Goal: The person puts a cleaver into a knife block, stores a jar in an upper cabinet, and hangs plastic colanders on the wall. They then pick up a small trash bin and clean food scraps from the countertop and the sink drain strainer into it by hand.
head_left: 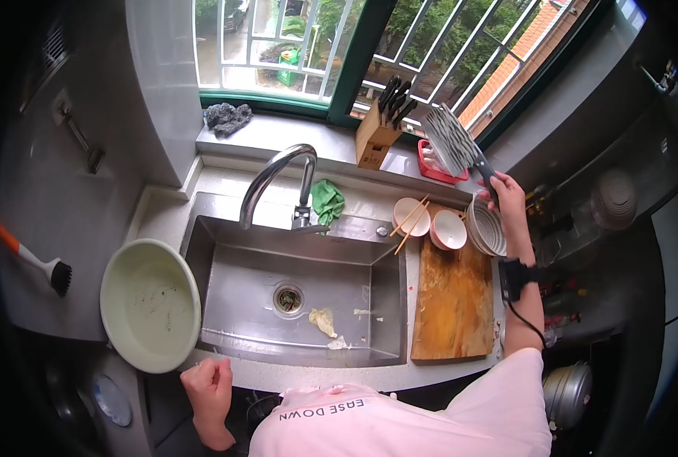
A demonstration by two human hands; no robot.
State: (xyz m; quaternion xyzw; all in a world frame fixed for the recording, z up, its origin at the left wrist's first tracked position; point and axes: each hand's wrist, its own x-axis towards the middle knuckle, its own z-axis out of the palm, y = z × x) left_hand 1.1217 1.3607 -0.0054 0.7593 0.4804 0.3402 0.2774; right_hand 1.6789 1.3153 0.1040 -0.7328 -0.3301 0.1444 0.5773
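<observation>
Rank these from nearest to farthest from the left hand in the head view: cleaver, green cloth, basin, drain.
1. Basin, ahead-left.
2. Drain, in the sink floor.
3. Green cloth, at the sink's back edge.
4. Cleaver, far right, in the right hand.

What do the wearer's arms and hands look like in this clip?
The right hand and left hand are both ungloved. A black boxy device is strapped to the right forearm, with a thin black cable trailing from it. The pink top has a short right sleeve and dark lettering, "EASE DOWN", across it.
</observation>
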